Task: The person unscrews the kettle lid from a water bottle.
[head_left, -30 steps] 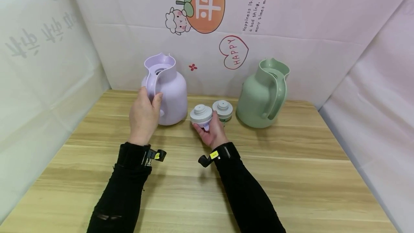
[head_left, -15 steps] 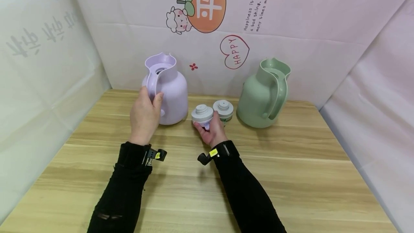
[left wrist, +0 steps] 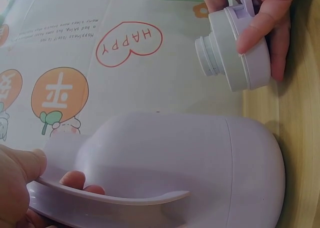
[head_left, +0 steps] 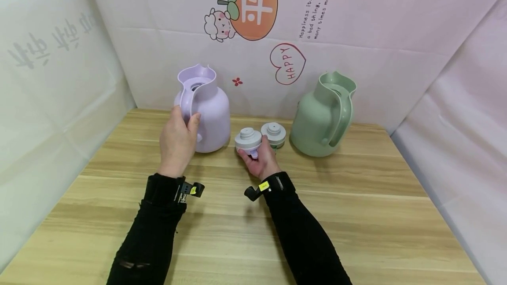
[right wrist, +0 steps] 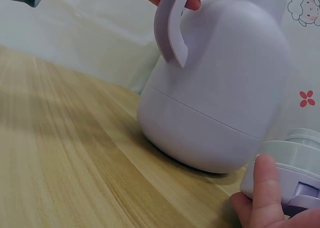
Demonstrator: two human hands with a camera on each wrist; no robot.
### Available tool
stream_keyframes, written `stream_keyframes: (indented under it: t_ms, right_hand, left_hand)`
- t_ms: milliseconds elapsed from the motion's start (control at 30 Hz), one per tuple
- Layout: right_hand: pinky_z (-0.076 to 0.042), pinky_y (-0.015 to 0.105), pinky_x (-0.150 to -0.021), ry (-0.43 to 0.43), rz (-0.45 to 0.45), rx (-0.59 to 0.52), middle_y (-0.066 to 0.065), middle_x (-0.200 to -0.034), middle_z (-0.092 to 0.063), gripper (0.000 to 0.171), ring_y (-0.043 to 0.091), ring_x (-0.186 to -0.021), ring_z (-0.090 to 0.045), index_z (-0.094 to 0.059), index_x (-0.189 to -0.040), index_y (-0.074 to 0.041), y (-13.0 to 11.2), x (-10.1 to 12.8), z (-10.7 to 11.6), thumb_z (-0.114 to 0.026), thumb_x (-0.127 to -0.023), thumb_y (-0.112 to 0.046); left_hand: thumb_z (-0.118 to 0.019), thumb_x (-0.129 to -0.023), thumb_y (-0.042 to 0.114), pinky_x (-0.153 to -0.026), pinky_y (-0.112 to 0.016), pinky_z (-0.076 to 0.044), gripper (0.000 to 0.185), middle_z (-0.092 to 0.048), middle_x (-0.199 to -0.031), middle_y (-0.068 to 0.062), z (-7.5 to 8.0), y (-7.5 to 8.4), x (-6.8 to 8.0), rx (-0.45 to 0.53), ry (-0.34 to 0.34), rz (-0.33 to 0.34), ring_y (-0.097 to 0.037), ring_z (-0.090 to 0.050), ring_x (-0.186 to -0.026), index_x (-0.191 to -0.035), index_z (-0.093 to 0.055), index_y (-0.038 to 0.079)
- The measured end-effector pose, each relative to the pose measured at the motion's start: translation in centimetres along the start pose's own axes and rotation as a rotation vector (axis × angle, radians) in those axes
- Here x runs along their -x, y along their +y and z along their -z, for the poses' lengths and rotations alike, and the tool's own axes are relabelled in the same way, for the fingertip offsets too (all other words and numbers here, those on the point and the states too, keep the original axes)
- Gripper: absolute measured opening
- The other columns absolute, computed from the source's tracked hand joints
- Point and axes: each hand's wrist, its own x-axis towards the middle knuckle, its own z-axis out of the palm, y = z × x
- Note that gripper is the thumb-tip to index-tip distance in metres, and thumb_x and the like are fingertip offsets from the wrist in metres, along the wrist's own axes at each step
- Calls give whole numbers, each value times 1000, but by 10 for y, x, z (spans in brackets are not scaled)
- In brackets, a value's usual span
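A lilac jug [head_left: 209, 113] stands uncapped near the back of the wooden table [head_left: 356, 214]. My left hand [head_left: 177, 139] grips its handle [left wrist: 115, 197], fingers curled through the loop. My right hand [head_left: 259, 162] holds a grey-white stopper lid [head_left: 247, 140] just off the table, right of the lilac jug [right wrist: 220, 88]; the lid [left wrist: 240, 50] has a lilac tab under it. In the right wrist view the thumb [right wrist: 264, 193] presses the lid's [right wrist: 295, 163] side. A second lid [head_left: 273, 134] with a green base stands just behind, untouched.
A green jug [head_left: 322, 115] with its handle facing me stands to the right of the lids. Printed backdrop sheets wall in the table at the back and on both sides. The wide front stretch of the table lies between my forearms and the near edge.
Almost nothing has moved. My right wrist has dropped slightly toward me while the hand keeps holding the lid; the left hand stays on the jug handle.
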Motion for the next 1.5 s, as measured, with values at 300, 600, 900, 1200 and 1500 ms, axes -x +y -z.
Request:
stream_keyframes:
  t_ms: [300,600,900,1200,1500]
  right_hand:
    - [-61,27,-86,32,-1,25,17,-147,-50,58,30,-124,-59,-50,-151,-17,-1,1,1,-38,-110,-56]
    - [-60,25,-86,27,3,35,17,-148,-50,58,27,-124,-60,-49,-152,-16,0,-1,3,-39,-110,-55]
    - [-54,33,-104,-95,-21,-13,16,-157,-41,54,29,-141,-48,-45,-154,-13,-2,-1,6,-48,-110,-44]
    - [-51,38,-109,-117,-16,-42,23,-159,-39,55,35,-143,-49,-37,-160,-11,-1,0,9,-54,-110,-26]
    - [-48,38,-112,-167,-13,-48,23,-161,-37,57,36,-147,-44,-31,-162,-6,0,3,12,-51,-110,-18]
  left_hand:
    - [-55,-109,39,-83,-59,-56,49,-68,-111,-30,0,1,2,0,-2,-11,-47,-70,-100,-126,-52,-6]
    - [-55,-109,40,-83,-59,-56,49,-68,-112,-30,-1,1,2,2,-6,-8,-47,-70,-101,-127,-52,-6]
    - [-54,-109,39,-78,-58,-54,46,-68,-106,-30,-1,0,1,-8,10,-12,-48,-70,-96,-123,-52,-5]
    - [-54,-109,39,-78,-58,-54,47,-68,-105,-30,-1,0,2,-14,8,-7,-48,-70,-95,-124,-52,-5]
    - [-54,-109,39,-77,-57,-54,48,-67,-105,-30,0,0,2,-8,8,-15,-47,-70,-95,-123,-52,-6]
